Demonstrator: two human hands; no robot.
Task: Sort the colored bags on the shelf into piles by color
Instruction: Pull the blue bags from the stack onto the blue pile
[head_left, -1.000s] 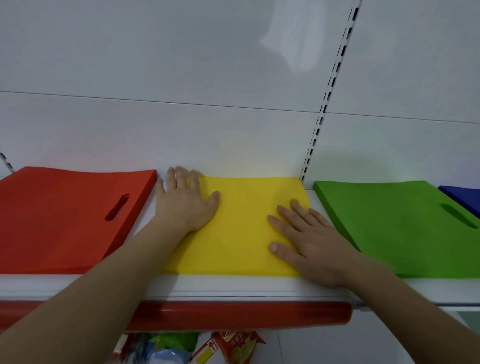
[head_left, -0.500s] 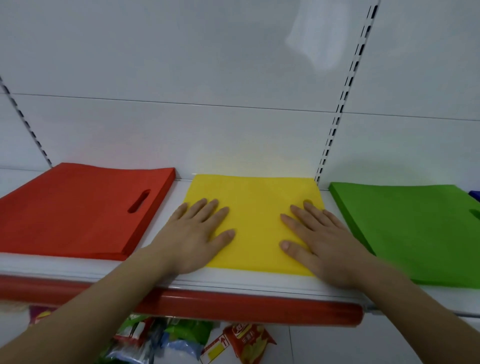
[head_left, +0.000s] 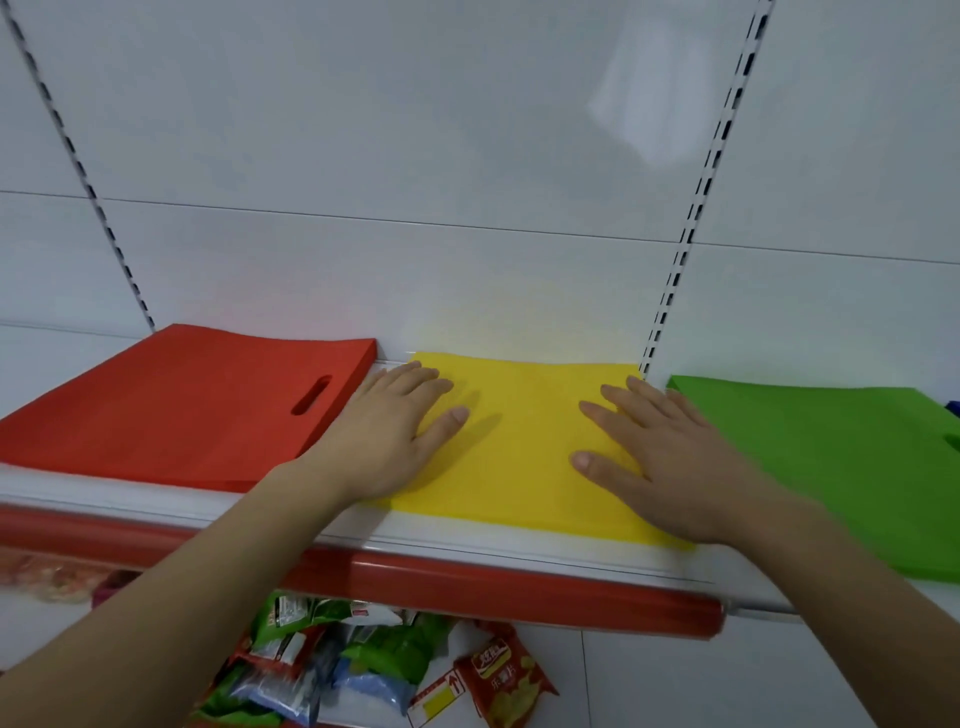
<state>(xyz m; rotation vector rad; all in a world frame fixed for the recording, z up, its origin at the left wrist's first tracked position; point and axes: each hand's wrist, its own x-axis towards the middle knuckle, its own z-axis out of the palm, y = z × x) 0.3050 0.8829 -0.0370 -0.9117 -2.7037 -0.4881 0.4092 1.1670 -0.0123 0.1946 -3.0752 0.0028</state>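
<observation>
Both hands press flat, fingers straight and spread, on the yellow bag pile (head_left: 524, 441) at frame centre: left hand (head_left: 387, 436) at its left edge, right hand (head_left: 670, 457) seemingly over its right edge.

Both bare forearms reach forward, the left hand (head_left: 389, 436) and right hand (head_left: 670, 462) lying palm-down, fingers straight and slightly spread, well apart from each other.
</observation>
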